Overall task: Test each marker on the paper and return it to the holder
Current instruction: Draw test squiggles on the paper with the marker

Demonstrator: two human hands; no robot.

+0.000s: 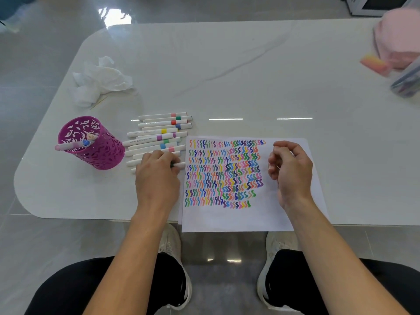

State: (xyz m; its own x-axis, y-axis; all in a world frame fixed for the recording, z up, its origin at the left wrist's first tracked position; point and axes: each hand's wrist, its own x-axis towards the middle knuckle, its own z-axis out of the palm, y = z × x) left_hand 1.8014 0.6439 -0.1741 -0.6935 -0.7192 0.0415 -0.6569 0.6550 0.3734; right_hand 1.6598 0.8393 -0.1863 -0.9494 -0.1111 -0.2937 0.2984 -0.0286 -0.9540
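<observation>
A row of white-barrelled markers (159, 135) is laid side by side on the table (250, 76), at 9 o'clock from the paper (284, 219). Each is ringed by one coloured band: pink, green, red, blue, yellow, purple. The ends nearest the paper almost touch its left edge.

The nearest part of the row is covered by the left hand (159, 171), held palm down. Its fingertips are curled onto one dark-banded marker (180, 165), whose white end juts out towards 3 o'clock.

The right hand (292, 171) is held over the bare right part of the sheet, fingers loosely curled, with nothing plainly gripped.

The left two thirds of the paper is filled with rows of many-coloured squiggles (222, 173). Its near edge overhangs the table edge at 6 o'clock.

The holder (95, 153), a purple cut-out cup, is stood at 9 o'clock from the row, just beside the barrel ends. Two markers are leaned in it, one blue-capped (85, 143) and one peach-capped (91, 136).

A crumpled tissue (100, 80) is seen at 12 o'clock from the holder, near the rounded corner. Wide bare tabletop is left from 12 to 2 o'clock of the paper, as far as a blurred pink object (400, 42) at the far right edge.
</observation>
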